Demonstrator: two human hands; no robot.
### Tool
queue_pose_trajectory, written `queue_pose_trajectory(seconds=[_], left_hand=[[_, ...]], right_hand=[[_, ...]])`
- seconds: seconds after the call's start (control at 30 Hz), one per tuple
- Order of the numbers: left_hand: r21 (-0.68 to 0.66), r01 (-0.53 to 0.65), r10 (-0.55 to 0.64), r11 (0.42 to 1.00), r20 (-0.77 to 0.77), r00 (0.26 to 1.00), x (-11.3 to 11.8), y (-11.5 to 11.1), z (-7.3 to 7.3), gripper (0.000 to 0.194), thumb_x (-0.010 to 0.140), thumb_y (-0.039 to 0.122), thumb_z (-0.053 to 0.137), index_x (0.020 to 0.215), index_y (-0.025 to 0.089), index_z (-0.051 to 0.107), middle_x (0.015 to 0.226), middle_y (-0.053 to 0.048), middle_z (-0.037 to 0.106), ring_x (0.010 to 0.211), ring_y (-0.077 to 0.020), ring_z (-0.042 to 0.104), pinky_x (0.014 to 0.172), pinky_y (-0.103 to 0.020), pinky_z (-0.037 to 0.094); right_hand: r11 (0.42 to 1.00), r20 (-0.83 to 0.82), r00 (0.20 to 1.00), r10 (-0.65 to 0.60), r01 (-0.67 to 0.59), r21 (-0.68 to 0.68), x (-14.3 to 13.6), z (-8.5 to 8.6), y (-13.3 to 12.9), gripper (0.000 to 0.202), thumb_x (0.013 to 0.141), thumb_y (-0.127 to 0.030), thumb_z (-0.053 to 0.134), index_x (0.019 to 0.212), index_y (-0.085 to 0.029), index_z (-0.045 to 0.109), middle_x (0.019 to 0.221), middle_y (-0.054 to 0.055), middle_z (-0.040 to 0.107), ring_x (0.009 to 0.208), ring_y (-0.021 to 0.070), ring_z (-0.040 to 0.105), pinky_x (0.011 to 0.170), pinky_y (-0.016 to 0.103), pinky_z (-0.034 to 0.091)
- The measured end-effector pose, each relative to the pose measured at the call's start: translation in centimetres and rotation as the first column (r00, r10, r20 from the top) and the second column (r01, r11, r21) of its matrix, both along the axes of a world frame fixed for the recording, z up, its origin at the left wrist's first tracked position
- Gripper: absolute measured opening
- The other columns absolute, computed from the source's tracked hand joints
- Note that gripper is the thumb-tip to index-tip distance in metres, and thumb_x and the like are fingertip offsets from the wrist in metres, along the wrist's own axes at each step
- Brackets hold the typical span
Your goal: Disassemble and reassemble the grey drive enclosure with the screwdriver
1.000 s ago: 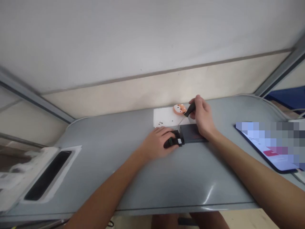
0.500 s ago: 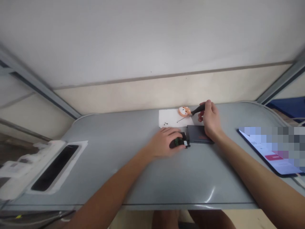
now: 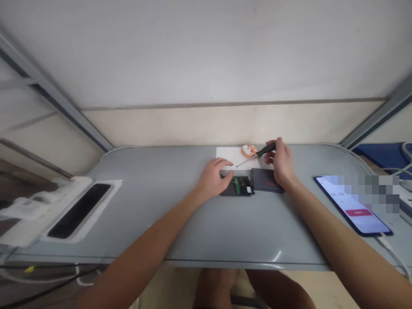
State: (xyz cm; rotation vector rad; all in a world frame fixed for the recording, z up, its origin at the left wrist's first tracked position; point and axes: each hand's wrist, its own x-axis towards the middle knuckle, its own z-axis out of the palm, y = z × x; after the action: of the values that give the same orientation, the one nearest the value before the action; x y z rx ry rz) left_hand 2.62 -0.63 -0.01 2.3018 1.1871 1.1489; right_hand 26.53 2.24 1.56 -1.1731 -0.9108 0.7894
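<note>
My right hand [image 3: 282, 161] is wrapped round the dark handle of a screwdriver [image 3: 265, 149]. The thin shaft points down and left, with its tip over a white sheet of paper [image 3: 227, 152]. A tiny dark speck shows at the tip, too small to name. My left hand [image 3: 215, 177] holds nothing, thumb and fingers apart, above the left end of an opened black device with a green circuit board [image 3: 237, 184]. Touching its right side lies a dark flat cover [image 3: 265, 179], partly behind my right wrist. An orange-and-white animal-faced round object [image 3: 249, 150] rests on the paper.
To the right lies a phone [image 3: 357, 212] with a lit screen and a cable [image 3: 392, 253]. A second, dark-screened phone [image 3: 79, 210] is on the left, beside a white power strip [image 3: 48, 210] with plugs. A wall [image 3: 193, 126] borders the grey table [image 3: 154, 189] at the back.
My left hand has let go of the opened device and shifted left and up, its fingers now apart, uncovering the circuit board. My right hand still holds the screwdriver. The camera view has shifted slightly.
</note>
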Motion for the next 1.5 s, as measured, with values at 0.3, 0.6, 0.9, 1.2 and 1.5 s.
queue_pose_trajectory(seconds=[0.3,0.6,0.9,1.2,1.5], left_hand=[[-0.023,0.021,-0.021,1.0,-0.018,1.0,0.1,0.5,-0.6,0.006,0.093,0.026,0.071,0.098,0.024,0.075,0.109,-0.003,0.074,0.106,-0.0215,0.068,0.102,-0.042,0.053],[-0.04,0.008,-0.006,0.999,0.045,0.999,0.0,0.6,-0.1,0.006,0.093,0.027,0.071,0.091,0.024,0.076,0.103,-0.004,0.075,0.103,-0.0215,0.068,0.099,-0.042,0.053],[-0.074,0.013,-0.01,0.997,0.039,0.999,-0.1,0.6,0.0,0.006,0.092,0.026,0.072,0.089,0.023,0.076,0.101,-0.004,0.075,0.102,-0.0213,0.068,0.098,-0.042,0.054],[-0.017,0.032,-0.031,0.999,0.036,0.999,0.0,0.5,-0.1,0.005,0.092,0.022,0.071,0.089,0.023,0.075,0.1,-0.004,0.073,0.1,-0.0207,0.068,0.096,-0.04,0.053],[0.032,0.06,-0.061,0.998,0.025,0.998,-0.3,0.5,-0.2,0.007,0.094,0.023,0.068,0.091,0.023,0.074,0.1,-0.004,0.073,0.099,-0.0202,0.068,0.094,-0.039,0.055]], right_hand=[[0.998,-0.037,0.997,0.062,-0.062,-0.004,-0.2,0.2,0.0,0.048,0.097,-0.063,0.052,0.087,-0.019,0.067,0.057,-0.003,0.051,0.045,0.009,0.044,0.042,0.022,0.034],[0.996,0.001,0.996,0.089,-0.089,0.008,-0.5,0.2,0.0,0.054,0.094,-0.071,0.051,0.087,-0.02,0.067,0.057,-0.003,0.052,0.047,0.0101,0.045,0.043,0.023,0.036],[0.994,-0.017,0.994,0.105,-0.104,0.021,-0.6,0.1,0.1,0.056,0.092,-0.073,0.053,0.086,-0.019,0.068,0.056,-0.003,0.053,0.046,0.01,0.045,0.043,0.023,0.036],[0.994,0.031,0.994,0.107,-0.107,0.006,-0.4,0.0,0.1,0.058,0.093,-0.075,0.051,0.088,-0.02,0.068,0.057,-0.002,0.053,0.048,0.011,0.046,0.044,0.024,0.036],[0.993,0.168,0.982,0.086,-0.099,0.071,-1.3,1.5,-1.3,0.056,0.096,-0.074,0.046,0.086,-0.022,0.065,0.058,-0.004,0.047,0.051,0.0127,0.044,0.049,0.027,0.035]])
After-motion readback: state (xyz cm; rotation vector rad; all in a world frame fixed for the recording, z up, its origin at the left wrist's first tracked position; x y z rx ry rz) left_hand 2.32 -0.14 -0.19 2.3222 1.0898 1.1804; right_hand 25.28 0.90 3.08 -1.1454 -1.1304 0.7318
